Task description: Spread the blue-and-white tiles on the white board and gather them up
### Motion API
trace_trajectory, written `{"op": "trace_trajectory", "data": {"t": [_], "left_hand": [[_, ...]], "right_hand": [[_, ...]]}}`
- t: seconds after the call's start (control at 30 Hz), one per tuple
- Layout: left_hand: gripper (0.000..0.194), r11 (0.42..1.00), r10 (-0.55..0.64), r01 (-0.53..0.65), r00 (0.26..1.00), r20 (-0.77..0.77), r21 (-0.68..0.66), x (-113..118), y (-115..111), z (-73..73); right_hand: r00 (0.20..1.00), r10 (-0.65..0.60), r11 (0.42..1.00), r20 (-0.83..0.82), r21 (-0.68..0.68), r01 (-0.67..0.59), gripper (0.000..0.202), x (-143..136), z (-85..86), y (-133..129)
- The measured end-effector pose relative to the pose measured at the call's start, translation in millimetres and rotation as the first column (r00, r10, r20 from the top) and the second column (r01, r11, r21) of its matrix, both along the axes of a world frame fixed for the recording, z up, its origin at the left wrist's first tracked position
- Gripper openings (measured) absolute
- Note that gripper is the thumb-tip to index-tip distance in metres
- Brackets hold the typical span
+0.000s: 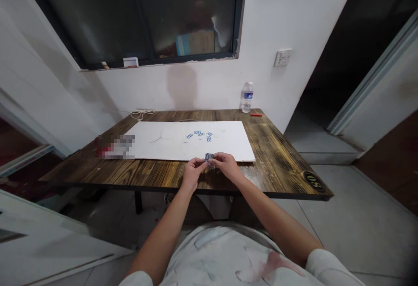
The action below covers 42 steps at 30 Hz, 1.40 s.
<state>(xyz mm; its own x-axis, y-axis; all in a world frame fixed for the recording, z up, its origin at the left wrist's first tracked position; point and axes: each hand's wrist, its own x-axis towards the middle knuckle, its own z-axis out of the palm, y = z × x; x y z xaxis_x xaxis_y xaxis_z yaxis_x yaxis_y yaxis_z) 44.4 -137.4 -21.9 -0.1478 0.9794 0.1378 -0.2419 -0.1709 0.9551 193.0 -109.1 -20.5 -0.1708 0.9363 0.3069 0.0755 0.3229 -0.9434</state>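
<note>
My left hand (pixel 192 173) and my right hand (pixel 227 165) meet at the near edge of a white board (pixel 163 149). Between their fingertips they pinch a small blue openwork piece (pixel 209 156), possibly more than one; the fingers cover its lower part. Several similar blue pieces with rectangular openings (pixel 197 132) lie flat on the board just beyond my hands, in a loose arc. Their exact kind is too small to make out. Dark lines mark the board's left half.
The board rests on a dark wooden table (pixel 281 164). At the back right stand a water bottle (pixel 248 97) and a red pen-like stick (pixel 256 115). A coiled white cable (pixel 142 112) lies at the back left. A blurred red-and-white item (pixel 116 147) covers the board's left end.
</note>
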Motion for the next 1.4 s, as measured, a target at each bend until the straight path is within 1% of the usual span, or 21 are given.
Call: {"op": "trace_trajectory", "data": {"t": [0.07,0.13,0.2,0.23,0.3,0.37,0.43,0.5,0.53,0.6,0.63,0.7,0.8,0.87,0.97,1.07,1.13,1.2,1.27,1.33,1.4], "left_hand": [[0.03,1.0,0.027,-0.027,0.999,0.018,0.006,0,2,-1.6],[0.031,0.998,0.066,-0.066,0.997,0.043,0.009,-1,3,-2.7],[0.031,0.995,0.098,-0.098,0.993,0.068,0.007,-1,4,-3.0],[0.031,0.994,0.105,-0.105,0.992,0.076,0.006,-1,4,-3.1],[0.031,0.994,0.106,-0.107,0.991,0.085,0.01,-1,5,-3.1],[0.031,0.995,0.101,-0.102,0.991,0.086,0.014,-1,5,-3.1],[0.031,0.995,0.099,-0.1,0.992,0.083,0.012,-1,5,-3.0],[0.032,0.995,0.096,-0.097,0.992,0.079,0.001,-1,4,-2.3],[0.033,0.996,0.094,-0.094,0.993,0.077,-0.005,-1,4,-1.8],[0.033,0.996,0.09,-0.089,0.993,0.072,-0.013,-2,3,-0.7],[0.032,0.996,0.086,-0.085,0.994,0.069,-0.015,-2,3,-0.3],[0.031,0.997,0.079,-0.079,0.995,0.067,-0.014,-2,2,0.0],[0.03,0.997,0.075,-0.075,0.994,0.076,-0.004,-2,3,-1.0],[0.03,0.997,0.079,-0.079,0.993,0.085,0.001,-2,4,-2.2],[0.032,0.996,0.087,-0.087,0.992,0.089,0.002,-2,4,-3.2],[0.031,0.996,0.084,-0.084,0.993,0.082,0.002,-2,4,-2.6],[0.03,0.997,0.08,-0.081,0.994,0.079,0.004,-2,4,-1.8],[0.03,0.997,0.08,-0.081,0.994,0.08,0.006,-1,3,-1.3],[0.03,0.997,0.082,-0.082,0.993,0.082,0.006,-1,3,-1.4],[0.031,0.996,0.085,-0.085,0.993,0.083,0.004,-1,3,-1.8],[0.031,0.996,0.085,-0.085,0.993,0.081,0.001,-1,4,-2.3]], "right_hand": [[0.999,0.033,0.999,0.016,0.005,-0.033,0.029,4,4.7,8],[0.998,0.036,0.999,0.055,0.024,-0.038,0.033,9,12.3,19],[0.984,-0.034,0.997,0.177,0.071,0.022,0.035,16,21.0,33],[0.962,-0.077,0.994,0.262,0.094,0.054,0.034,20,24.9,41],[0.883,-0.162,0.981,0.441,0.168,0.096,0.028,25,30.3,58],[0.755,-0.237,0.963,0.611,0.253,0.097,0.03,27,30.9,75],[0.613,-0.282,0.953,0.738,0.289,0.092,0.036,26,26.7,89],[0.497,-0.299,0.95,0.814,0.3,0.081,0.041,22,18.9,100],[0.454,-0.299,0.952,0.84,0.299,0.074,0.044,20,14.2,104],[0.392,-0.283,0.957,0.876,0.285,0.055,0.049,16,4.9,109],[0.373,-0.27,0.961,0.888,0.275,0.041,0.05,15,0.7,111],[0.359,-0.244,0.967,0.901,0.255,0.019,0.051,13,-5.9,112],[0.379,-0.249,0.966,0.891,0.257,0.03,0.049,14,-9.6,110],[0.391,-0.281,0.956,0.876,0.29,0.038,0.046,16,-8.3,106],[0.391,-0.308,0.942,0.868,0.335,-0.002,0.037,21,-3.2,101],[0.399,-0.281,0.942,0.873,0.33,-0.057,0.028,28,2.3,95],[0.433,-0.244,0.946,0.868,0.312,-0.091,0.026,34,5.9,92],[0.473,-0.197,0.951,0.859,0.284,-0.121,0.03,39,9.8,89],[0.499,-0.142,0.959,0.855,0.244,-0.145,0.038,43,14.3,83],[0.5,-0.095,0.964,0.861,0.205,-0.169,0.045,47,18.7,74],[0.486,-0.073,0.964,0.871,0.186,-0.189,0.047,50,21.7,62]]}}
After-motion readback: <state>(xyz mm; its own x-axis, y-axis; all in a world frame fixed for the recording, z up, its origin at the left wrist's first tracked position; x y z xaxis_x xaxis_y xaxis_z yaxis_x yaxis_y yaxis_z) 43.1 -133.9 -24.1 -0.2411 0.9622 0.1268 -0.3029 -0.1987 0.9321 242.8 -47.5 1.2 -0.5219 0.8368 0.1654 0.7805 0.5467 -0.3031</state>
